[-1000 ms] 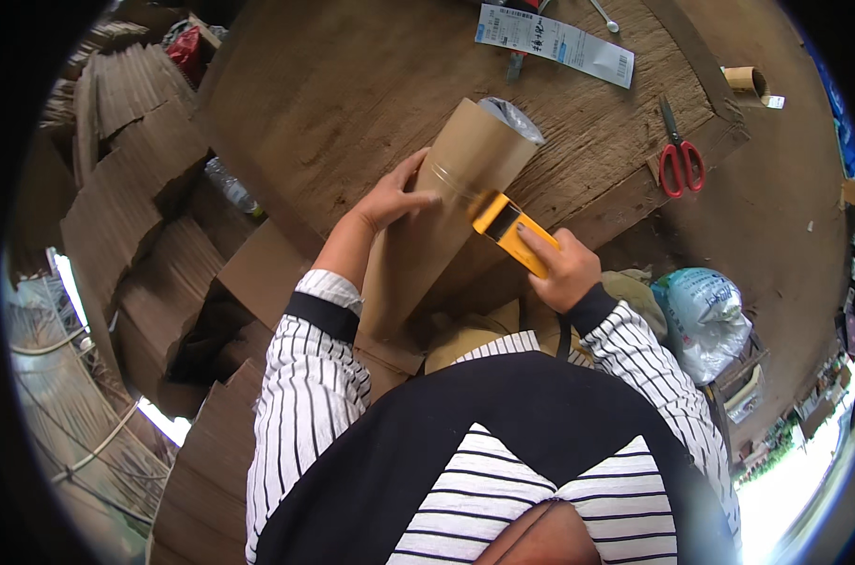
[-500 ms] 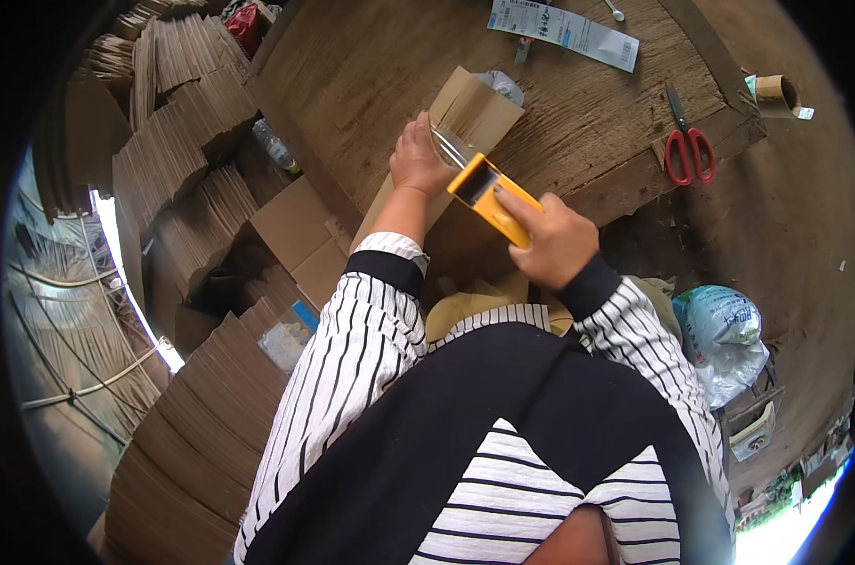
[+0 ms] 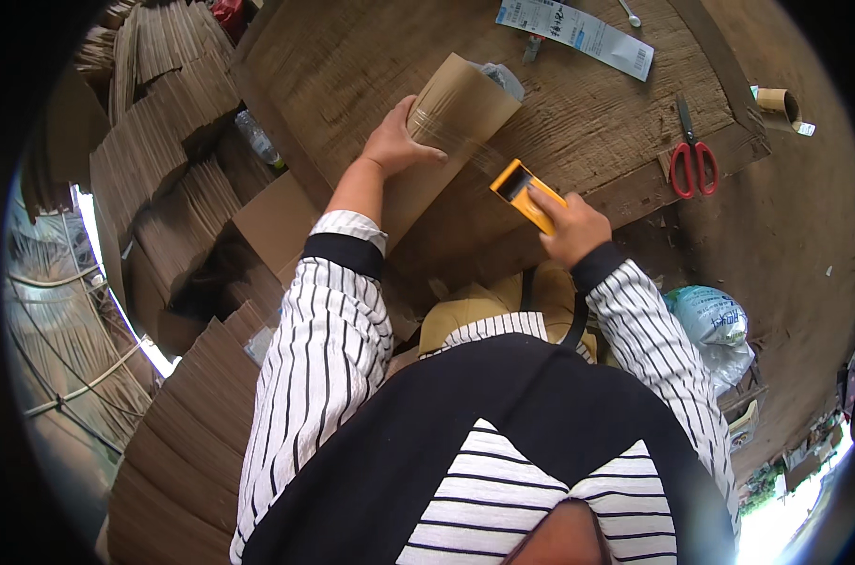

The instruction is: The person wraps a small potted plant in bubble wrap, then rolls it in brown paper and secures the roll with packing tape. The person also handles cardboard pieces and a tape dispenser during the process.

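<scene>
A long brown cardboard box (image 3: 460,108) lies slantwise at the near edge of the wooden table, with clear plastic (image 3: 505,79) showing at its far end. My left hand (image 3: 396,143) grips its left side, thumb across the top and fingers partly hidden over the far edge. My right hand (image 3: 578,229) is closed round a yellow tape dispenser (image 3: 533,200), held just right of the box. A thin strip of clear tape (image 3: 484,153) runs between the box top and the dispenser.
Red-handled scissors (image 3: 693,165), a printed label strip (image 3: 578,36) and a white spoon (image 3: 630,13) lie on the wooden table (image 3: 324,75). Stacks of flat cardboard (image 3: 183,424) rise on my left, near a clear bottle (image 3: 258,138). A plastic bag (image 3: 715,325) sits on my right.
The dispenser in my right hand has moved right, away from the box, with tape drawn out. My left hand has shifted left, its thumb now spread over the box, which shows more of its top.
</scene>
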The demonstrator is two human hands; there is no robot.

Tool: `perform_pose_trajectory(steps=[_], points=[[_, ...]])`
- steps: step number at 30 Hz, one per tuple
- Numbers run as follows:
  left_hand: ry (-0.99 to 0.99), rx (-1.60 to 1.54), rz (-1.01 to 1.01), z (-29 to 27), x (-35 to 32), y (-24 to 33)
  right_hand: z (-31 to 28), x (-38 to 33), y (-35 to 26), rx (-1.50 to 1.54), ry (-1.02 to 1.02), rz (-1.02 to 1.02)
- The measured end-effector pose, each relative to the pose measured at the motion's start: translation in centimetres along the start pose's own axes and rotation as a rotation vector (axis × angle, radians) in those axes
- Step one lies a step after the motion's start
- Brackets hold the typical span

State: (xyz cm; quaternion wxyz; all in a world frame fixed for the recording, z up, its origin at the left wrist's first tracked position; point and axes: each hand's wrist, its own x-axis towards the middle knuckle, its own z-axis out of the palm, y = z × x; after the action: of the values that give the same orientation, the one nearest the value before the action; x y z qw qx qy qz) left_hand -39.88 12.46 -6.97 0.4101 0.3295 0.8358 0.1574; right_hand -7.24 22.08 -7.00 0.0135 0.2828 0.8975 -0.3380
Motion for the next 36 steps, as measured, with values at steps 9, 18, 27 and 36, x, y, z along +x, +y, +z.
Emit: perform_pose_trajectory(steps=[9,18,27,36], points=[[-0.071,-0.488,-0.057,-6.2,5.0,-7.5,3.1,8.3,-4.8,0.044,0.114,-0.078],[0.382,0.484,0.070,-0.9,1.5,-2.2,3.4,9.5,-6.3,0.083,0.155,-0.075],[0.254,0.334,0.030,-3.6,2.1,-2.6,0.0,4.4,-5.1,0.073,0.093,-0.083],[0.122,0.186,0.082,-5.7,3.8,-4.7,1.2,12.5,-7.9,-0.142,-0.181,0.021]])
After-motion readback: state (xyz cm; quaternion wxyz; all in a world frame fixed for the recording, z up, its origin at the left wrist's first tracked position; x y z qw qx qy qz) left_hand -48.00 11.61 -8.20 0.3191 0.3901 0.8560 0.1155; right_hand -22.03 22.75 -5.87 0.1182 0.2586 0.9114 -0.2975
